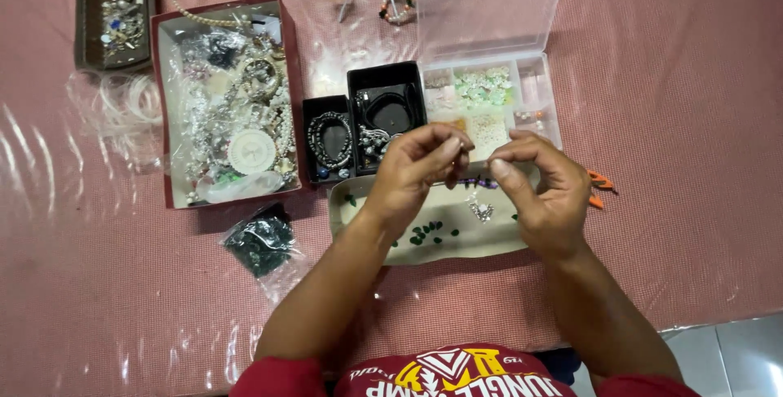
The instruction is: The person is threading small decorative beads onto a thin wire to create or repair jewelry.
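Risk: beads [427,232] are lying loose in the tray [359,216]; a slipped pinch is likely scattering whatever tiny piece is being worked, too small to make out.

Left hand [416,170]: hovering over the tray, fingertips pinching narrowly.

Right hand [545,186]: facing it, fingertips nearly meeting, pinching likewise.

Nearby: organizer [489,103], pliers [599,187] peeking out beside the right hand.

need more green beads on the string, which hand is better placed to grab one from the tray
Probably the left hand: the green beads lie in the cream tray almost under its wrist, while the right hand is farther over.
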